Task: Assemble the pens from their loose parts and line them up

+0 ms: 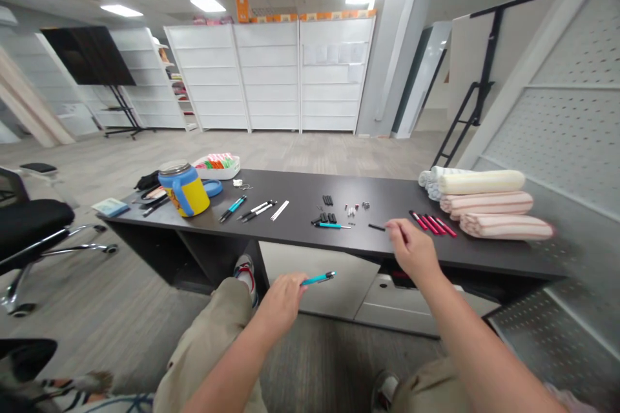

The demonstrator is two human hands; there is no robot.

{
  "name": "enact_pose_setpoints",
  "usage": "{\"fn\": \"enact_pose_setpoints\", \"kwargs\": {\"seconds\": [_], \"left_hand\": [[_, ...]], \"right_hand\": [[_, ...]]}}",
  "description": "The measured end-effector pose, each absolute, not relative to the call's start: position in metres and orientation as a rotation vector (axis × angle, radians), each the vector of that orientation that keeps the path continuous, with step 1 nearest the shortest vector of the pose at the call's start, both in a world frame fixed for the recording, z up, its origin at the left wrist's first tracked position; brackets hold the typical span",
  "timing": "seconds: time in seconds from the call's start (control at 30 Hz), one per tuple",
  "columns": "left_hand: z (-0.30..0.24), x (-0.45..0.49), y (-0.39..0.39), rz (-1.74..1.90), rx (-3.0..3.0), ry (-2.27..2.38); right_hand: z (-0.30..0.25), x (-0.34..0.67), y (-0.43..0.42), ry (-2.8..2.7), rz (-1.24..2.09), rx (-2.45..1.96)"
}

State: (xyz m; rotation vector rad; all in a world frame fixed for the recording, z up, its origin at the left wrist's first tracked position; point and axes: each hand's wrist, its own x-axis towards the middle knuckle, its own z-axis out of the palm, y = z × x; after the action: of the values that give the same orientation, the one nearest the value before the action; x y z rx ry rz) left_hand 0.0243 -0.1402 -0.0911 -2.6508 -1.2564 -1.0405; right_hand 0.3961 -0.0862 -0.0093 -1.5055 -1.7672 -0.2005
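My left hand [283, 300] is closed round a teal pen [318, 278] with a dark tip, held low in front of the desk, pointing right. Over the desk's front edge, my right hand [411, 248] has its fingers pinched together. A thin black stick [376, 227] meets those fingertips; whether they grip it or it lies on the desk, I cannot tell. Left of it lie a teal pen barrel [330, 226] with a thin metal end, short black sleeves [328, 200] and tiny metal and white parts [351, 211]. Several red pens [433, 224] lie right of my right hand.
On the dark desk [387, 190], rolled towels [489, 201] are stacked at the right. Blue pens [233, 208], black-and-white pens [256, 210], white sticks [279, 210], a yellow-blue jar [186, 192] and a white tray [223, 172] of colourful packets stand left. An office chair [33, 226] is far left.
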Motion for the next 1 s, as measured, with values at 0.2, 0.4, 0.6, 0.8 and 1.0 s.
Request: {"fn": "enact_pose_setpoints", "kwargs": {"seconds": [0.2,0.4,0.6,0.8,1.0], "left_hand": [[-0.032,0.020,-0.128,-0.692,-2.715,-1.169],[0.021,0.030,-0.116,-0.538,-2.704,-1.088],[0.034,0.043,-0.068,-0.642,-2.694,-1.068],[0.010,0.033,-0.013,-0.789,-2.702,-1.136],[-0.002,0.017,0.001,-0.689,-2.798,-1.221]], "right_hand": [[-0.003,0.321,-0.095,-1.962,0.009,-1.394],[-0.012,0.323,-0.060,-1.935,-0.006,-1.568],[-0.017,0.308,-0.032,-1.993,0.011,-1.625],[-0.017,0.316,-0.030,-2.032,0.082,-1.573],[-0.010,0.316,-0.039,-2.099,0.250,-1.302]]}}
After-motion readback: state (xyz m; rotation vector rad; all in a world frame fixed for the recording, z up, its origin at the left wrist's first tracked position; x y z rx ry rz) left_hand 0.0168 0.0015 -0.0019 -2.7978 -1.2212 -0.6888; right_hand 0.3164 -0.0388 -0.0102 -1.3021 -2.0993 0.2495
